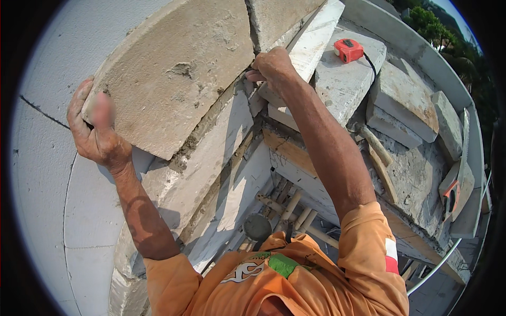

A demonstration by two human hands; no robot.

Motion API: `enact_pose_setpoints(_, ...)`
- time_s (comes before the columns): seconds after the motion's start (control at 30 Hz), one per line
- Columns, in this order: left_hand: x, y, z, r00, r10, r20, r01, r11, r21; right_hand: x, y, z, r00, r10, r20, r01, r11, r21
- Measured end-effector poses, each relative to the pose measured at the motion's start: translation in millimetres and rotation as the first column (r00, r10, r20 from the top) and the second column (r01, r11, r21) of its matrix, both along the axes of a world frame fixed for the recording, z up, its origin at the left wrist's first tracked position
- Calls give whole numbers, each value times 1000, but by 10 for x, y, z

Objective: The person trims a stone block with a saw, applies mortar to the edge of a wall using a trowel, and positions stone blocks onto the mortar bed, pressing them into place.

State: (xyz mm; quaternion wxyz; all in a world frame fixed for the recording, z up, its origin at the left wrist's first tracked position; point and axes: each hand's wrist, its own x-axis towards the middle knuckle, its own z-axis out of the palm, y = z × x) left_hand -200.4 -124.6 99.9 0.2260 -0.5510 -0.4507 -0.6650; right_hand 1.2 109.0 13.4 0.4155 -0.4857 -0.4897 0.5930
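A large, flat, beige-grey lightweight concrete block (184, 73) rests on a mortar bed (190, 138) on top of a wall of pale blocks. My left hand (100, 126) grips the block's left end, its thumb on the upper face and its fingers round the edge. At the opposite end my right hand (271, 66) is closed, its fingers curled in close to the joint with the neighbouring block (279, 18). What those fingers hold, if anything, is hidden. Just beyond that hand lies a long white block piece (316, 39).
A red tape measure (348, 50) sits on a block at the right. Farther right are stacked blocks (403, 102), a tool with a wooden handle (383, 168), and a handsaw (464, 152). Below are a mortar bucket (257, 226) and bamboo poles (292, 205). A curved ledge (448, 68) rims the right side.
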Motion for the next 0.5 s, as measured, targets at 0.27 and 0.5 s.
enact_pose_setpoints(0.27,-44,9,7,997,53,-49,-53,999,-10,0,35,-52,992,8,128,-27,989,147)
enact_pose_setpoints(0.5,-252,2,-37,951,114,-289,-106,993,42,-59,-112,111,997,-72,-25,71,996,-46)
